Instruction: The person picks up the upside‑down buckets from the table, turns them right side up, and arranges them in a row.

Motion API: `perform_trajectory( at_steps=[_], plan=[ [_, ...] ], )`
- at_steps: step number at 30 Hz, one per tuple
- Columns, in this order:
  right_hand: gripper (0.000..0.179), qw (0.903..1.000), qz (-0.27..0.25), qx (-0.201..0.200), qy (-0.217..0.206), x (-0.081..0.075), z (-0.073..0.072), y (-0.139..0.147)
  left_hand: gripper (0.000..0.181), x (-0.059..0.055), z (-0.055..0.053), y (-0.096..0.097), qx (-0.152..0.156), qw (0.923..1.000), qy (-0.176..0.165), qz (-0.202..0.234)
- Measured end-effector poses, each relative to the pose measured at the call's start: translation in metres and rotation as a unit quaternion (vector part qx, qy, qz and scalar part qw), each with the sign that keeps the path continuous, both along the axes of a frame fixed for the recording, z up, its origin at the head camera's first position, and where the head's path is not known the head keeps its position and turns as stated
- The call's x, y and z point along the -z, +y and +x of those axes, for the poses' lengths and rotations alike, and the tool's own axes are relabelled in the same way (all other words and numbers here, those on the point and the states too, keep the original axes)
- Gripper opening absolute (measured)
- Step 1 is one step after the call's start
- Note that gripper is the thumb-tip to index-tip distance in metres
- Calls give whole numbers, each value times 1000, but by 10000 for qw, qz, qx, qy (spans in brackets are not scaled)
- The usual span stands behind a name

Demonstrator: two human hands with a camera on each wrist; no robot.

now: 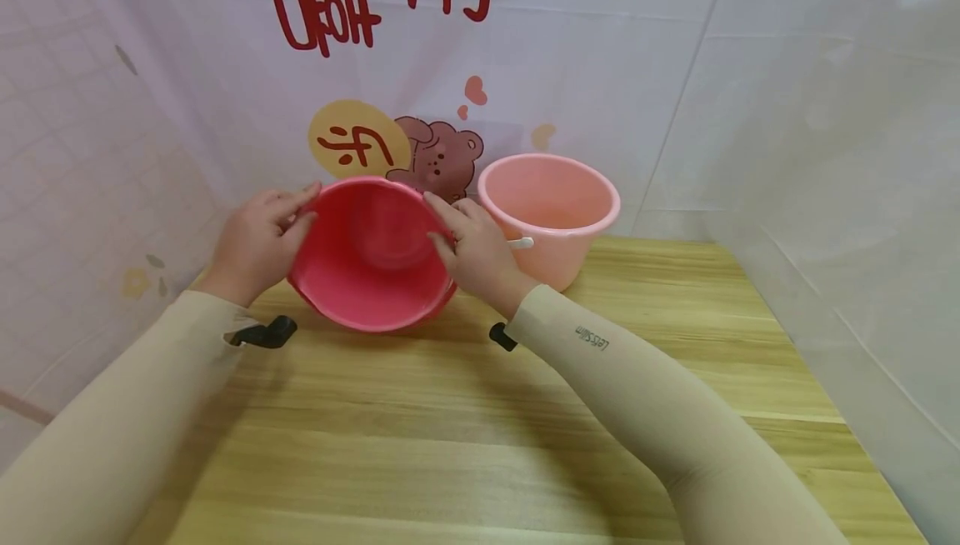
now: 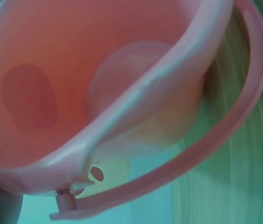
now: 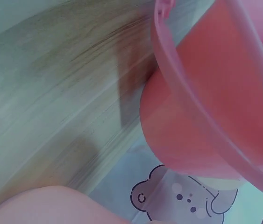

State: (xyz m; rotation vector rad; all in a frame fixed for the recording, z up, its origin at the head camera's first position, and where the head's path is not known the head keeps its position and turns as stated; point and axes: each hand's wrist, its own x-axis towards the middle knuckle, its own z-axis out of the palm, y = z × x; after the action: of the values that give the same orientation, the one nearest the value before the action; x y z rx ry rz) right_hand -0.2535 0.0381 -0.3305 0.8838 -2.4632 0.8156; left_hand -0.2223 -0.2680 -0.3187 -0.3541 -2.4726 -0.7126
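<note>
A red plastic bucket (image 1: 367,287) is tipped so that its mouth faces me near the back of the table. My left hand (image 1: 262,232) pinches its rim on the left, thumb inside. On the opposite side my right hand (image 1: 483,253) holds the rim, its thumb also toward the inside. In the left wrist view the bucket's curved handle (image 2: 206,147) hangs away from the rim, and part of my left hand (image 2: 3,205) shows at the lower left. The right wrist view shows the bucket's outer wall (image 3: 178,121) and handle (image 3: 201,114) above the wooden surface.
A light pink bucket (image 1: 558,257) stands upright just right of my right hand, its white handle end (image 1: 521,242) showing. The wooden table (image 1: 420,437) meets a printed cloth wall (image 1: 600,70) behind. Black straps (image 1: 266,332) are at my wrists.
</note>
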Motion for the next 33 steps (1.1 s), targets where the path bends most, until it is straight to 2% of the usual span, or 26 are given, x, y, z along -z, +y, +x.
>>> perform_trajectory(
  at_steps=[5, 15, 26, 33],
  plan=[
    [58, 9999, -53, -43, -150, 0, -1, 1, 47, -6, 0, -2, -133, 9995, -248, 155],
    [51, 9984, -253, 98, -489, -9, 0, 0, 46, -12, -1, 1, -272, 9981, -492, 242],
    [49, 9932, -665, 320, -903, -15, -2, 0, 65, -4, 5, -9, 125, 9961, -841, 230],
    [48, 9916, -799, 383, -944, -15, -2, -1, 59, -4, 6, -10, 105, 9969, -772, 147]
  ],
)
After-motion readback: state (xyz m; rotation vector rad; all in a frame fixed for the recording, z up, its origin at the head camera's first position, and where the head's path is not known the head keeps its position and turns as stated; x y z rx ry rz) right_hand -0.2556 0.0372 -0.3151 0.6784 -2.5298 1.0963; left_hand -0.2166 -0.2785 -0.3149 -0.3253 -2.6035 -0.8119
